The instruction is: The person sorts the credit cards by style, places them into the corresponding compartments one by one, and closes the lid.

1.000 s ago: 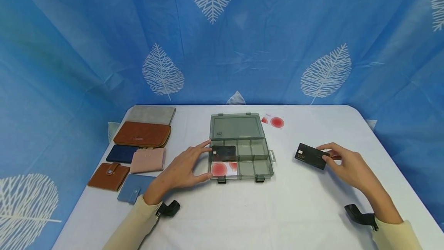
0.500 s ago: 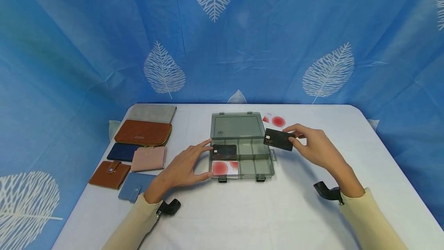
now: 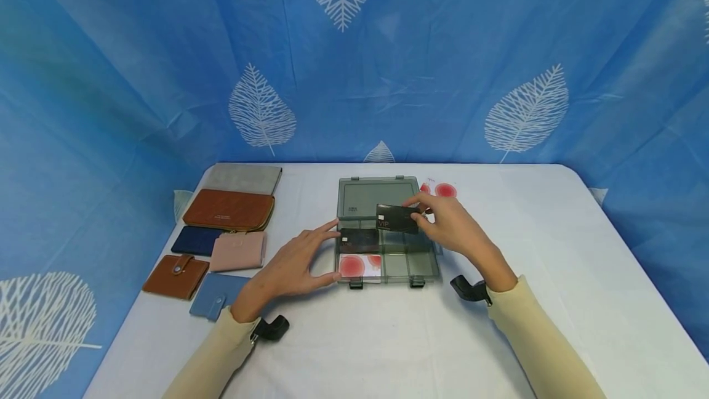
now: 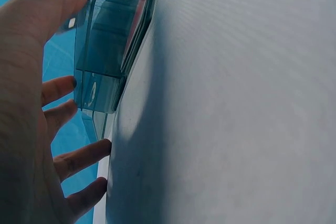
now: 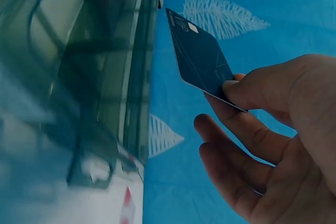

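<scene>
A green translucent compartment box (image 3: 396, 266) lies on the table with its lid (image 3: 379, 194) folded back. My left hand (image 3: 292, 271) spreads thumb and fingers along the box's left side; in the left wrist view the thumb touches the wall. Above the back compartments, my right hand (image 3: 456, 226) pinches a black VIP card (image 3: 392, 219) between thumb and fingers. The right wrist view shows that card (image 5: 202, 56) tilted and apart from the box. Inside the box, another black VIP card (image 3: 357, 241) sits at back left, with a red-and-white card (image 3: 357, 266) in front of it.
On the left lie a grey wallet (image 3: 244, 178), a brown zip wallet (image 3: 228, 209), a navy wallet (image 3: 195, 241), a pink wallet (image 3: 238, 252), a brown snap wallet (image 3: 175, 276) and a blue wallet (image 3: 217, 294). Behind the box is a red-patterned card (image 3: 445, 189).
My right hand has carried the black VIP card leftward from the table's right side to above the box. The left hand stays at the box's left edge.
</scene>
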`<state>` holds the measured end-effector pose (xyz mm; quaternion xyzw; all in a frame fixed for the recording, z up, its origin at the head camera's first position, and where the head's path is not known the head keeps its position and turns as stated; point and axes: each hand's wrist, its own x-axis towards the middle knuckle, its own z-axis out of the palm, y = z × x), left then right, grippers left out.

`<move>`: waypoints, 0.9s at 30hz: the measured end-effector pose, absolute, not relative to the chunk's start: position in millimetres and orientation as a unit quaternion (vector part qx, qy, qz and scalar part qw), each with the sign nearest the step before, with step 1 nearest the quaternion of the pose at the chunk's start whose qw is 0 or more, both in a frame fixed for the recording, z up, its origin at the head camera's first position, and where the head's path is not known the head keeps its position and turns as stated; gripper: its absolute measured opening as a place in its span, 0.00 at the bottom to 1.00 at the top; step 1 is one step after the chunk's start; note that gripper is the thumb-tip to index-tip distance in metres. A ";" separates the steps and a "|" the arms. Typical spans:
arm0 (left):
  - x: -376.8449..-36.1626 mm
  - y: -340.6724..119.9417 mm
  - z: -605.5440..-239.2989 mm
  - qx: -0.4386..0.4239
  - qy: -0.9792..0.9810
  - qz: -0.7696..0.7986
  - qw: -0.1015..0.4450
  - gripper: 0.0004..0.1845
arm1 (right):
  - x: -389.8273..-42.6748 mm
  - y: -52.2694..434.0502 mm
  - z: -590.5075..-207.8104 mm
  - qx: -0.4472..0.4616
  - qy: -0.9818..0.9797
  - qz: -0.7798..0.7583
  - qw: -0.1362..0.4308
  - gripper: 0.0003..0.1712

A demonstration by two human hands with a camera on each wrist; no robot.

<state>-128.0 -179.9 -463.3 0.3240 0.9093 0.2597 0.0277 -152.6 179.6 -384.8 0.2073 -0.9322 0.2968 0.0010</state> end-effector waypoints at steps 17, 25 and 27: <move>-128.8 -179.7 -460.9 0.326 0.909 0.260 0.025 0.49 | -150.3 144.2 -411.5 0.235 -0.925 0.300 0.005 0.15; -130.3 -179.8 -462.6 0.321 0.911 0.255 0.026 0.49 | -147.6 132.8 -421.6 0.236 -0.922 0.307 0.000 0.13; -130.3 -179.5 -462.8 0.321 0.912 0.254 0.027 0.49 | -146.8 131.3 -423.9 0.238 -0.922 0.305 0.004 0.13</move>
